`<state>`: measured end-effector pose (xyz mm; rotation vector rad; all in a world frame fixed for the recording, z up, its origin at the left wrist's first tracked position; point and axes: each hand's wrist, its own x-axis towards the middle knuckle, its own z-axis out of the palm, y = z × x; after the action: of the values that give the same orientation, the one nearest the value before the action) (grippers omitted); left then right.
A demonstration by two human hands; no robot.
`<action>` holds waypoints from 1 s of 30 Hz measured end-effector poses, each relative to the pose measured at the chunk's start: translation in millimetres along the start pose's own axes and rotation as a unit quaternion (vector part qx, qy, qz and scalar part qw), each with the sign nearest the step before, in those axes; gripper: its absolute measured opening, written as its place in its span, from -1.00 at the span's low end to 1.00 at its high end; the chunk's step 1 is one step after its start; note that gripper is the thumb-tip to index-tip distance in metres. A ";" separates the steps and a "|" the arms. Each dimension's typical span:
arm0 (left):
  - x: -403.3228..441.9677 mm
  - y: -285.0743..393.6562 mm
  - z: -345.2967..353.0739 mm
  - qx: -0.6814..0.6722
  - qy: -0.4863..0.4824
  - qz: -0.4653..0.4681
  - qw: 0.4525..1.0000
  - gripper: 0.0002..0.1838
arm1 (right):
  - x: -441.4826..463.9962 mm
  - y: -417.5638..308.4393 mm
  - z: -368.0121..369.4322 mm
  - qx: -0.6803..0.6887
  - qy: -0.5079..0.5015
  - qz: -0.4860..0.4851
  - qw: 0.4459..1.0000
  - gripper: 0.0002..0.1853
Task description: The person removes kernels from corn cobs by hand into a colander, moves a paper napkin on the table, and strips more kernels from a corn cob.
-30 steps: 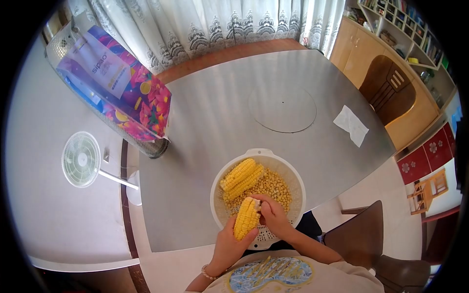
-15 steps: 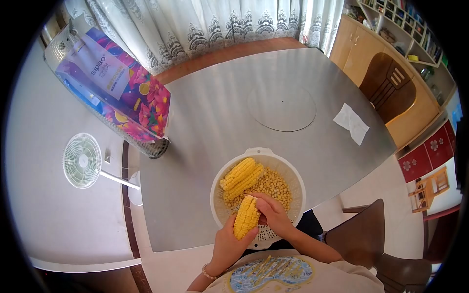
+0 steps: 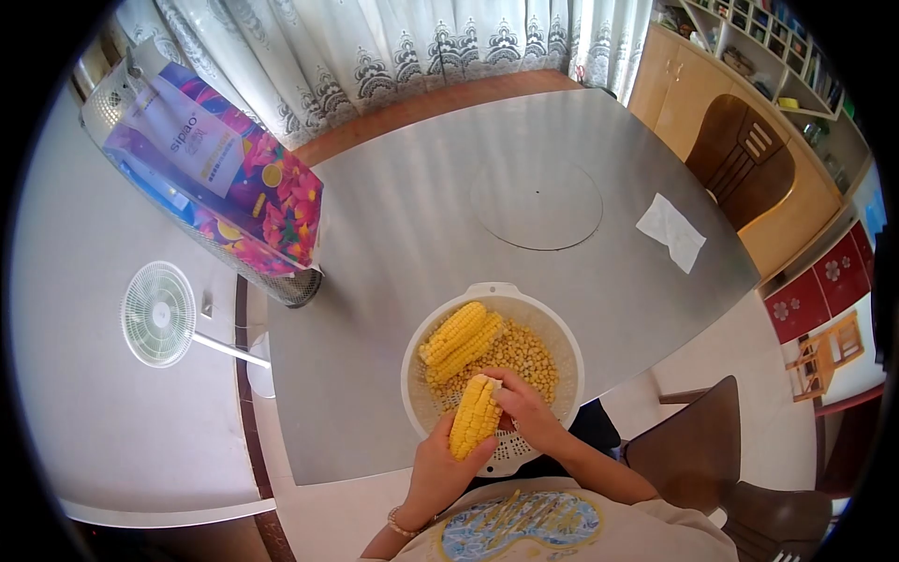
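Observation:
Over the near part of a white colander (image 3: 409, 375), my left hand (image 3: 442, 471) is wrapped round the lower part of a corn cob (image 3: 475, 418). Gaps run between some of its kernel rows. My right hand (image 3: 530, 415) has its thumb and fingers pressed on the cob's upper right side; the fingertips are partly hidden behind it. Inside the colander, two more corn cobs (image 3: 461, 339) lie side by side at the upper left. Loose corn kernels (image 3: 526, 361) cover much of the colander's bottom.
The colander stands at the near edge of a grey table (image 3: 375, 234). A white tissue (image 3: 671, 232) lies to the right. On the left are a wire basket (image 3: 302, 288) with a colourful bag (image 3: 234, 169) and a white fan (image 3: 159, 314). Brown chairs (image 3: 688, 436) stand on the right.
My right fingers have shifted slightly along the upper side of the cob. My left hand keeps its hold, and the whole view has moved a little.

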<state>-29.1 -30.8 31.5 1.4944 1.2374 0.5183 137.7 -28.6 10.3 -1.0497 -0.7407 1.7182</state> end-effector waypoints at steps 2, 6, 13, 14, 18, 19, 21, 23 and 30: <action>-0.3 0.5 -0.6 -0.002 -0.005 -0.004 1.000 -0.50 | 1.3 12.7 -0.1 -0.043 -0.002 -0.061 0.997 -0.64; -1.7 5.1 -1.0 -0.071 -0.028 -0.039 0.996 -0.51 | 0.1 17.5 -0.2 -0.094 0.008 -0.133 0.987 -0.66; 0.1 9.6 -2.7 -0.136 -0.058 -0.063 0.987 -0.57 | 3.2 25.7 -4.7 -0.006 0.024 -0.086 0.996 -0.68; 0.1 10.1 -2.4 -0.160 -0.059 -0.062 0.983 -0.59 | 2.2 22.2 -3.5 0.010 0.018 -0.087 0.996 -0.68; 2.2 3.1 -3.8 -0.190 -0.064 -0.058 0.978 -0.60 | 6.7 21.7 -11.3 0.092 -0.033 -0.083 0.992 -0.69; 2.1 2.8 -3.4 -0.190 -0.065 -0.058 0.978 -0.60 | 6.8 19.2 -9.5 0.092 -0.032 -0.083 0.992 -0.69; 1.5 2.7 -2.6 -0.175 -0.042 -0.058 0.982 -0.59 | 4.6 11.7 -0.5 -0.041 0.020 -0.045 0.998 -0.69; 2.2 4.0 -4.2 -0.204 -0.054 -0.075 0.975 -0.59 | 3.1 9.7 2.6 -0.006 0.020 -0.055 0.998 -0.69; 5.7 0.6 -12.3 -0.385 -0.109 -0.108 0.910 -0.66 | 10.6 24.2 -10.8 0.065 -0.024 -0.118 0.991 -0.65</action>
<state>-37.0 -20.2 34.4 0.7099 0.8509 0.5805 135.5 -27.2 -18.1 -0.8009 -0.7421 1.5698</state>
